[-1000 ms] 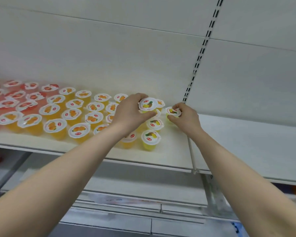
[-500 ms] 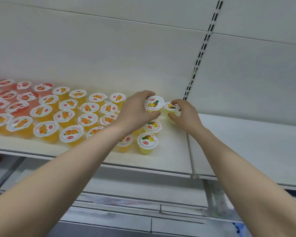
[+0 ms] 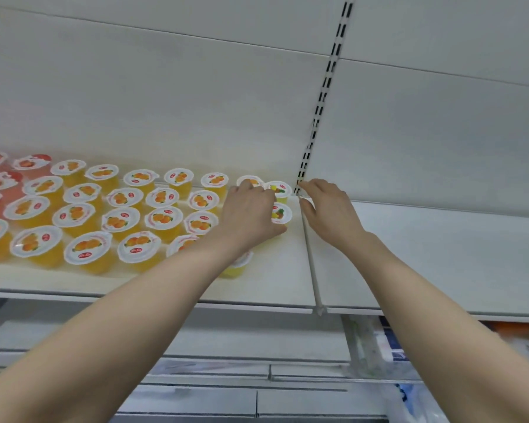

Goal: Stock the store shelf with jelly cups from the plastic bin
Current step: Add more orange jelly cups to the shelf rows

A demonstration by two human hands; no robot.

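White store shelf [image 3: 287, 279] holds jelly cups [image 3: 122, 219]; right hand [image 3: 330, 212] relaxed, left hand [image 3: 248, 218] over cups, grip unclear.

The left forearm [image 3: 135, 315] is being shown bare from 8 o'clock, the right forearm [image 3: 425, 300] bare from 4 o'clock; the left hand [image 3: 251, 215] and right hand [image 3: 330, 212] are being shown bare too.

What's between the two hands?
Head view: two pineapple-lid jelly cups, one behind the other, beside the left hand; then the shelf joint before the right hand.
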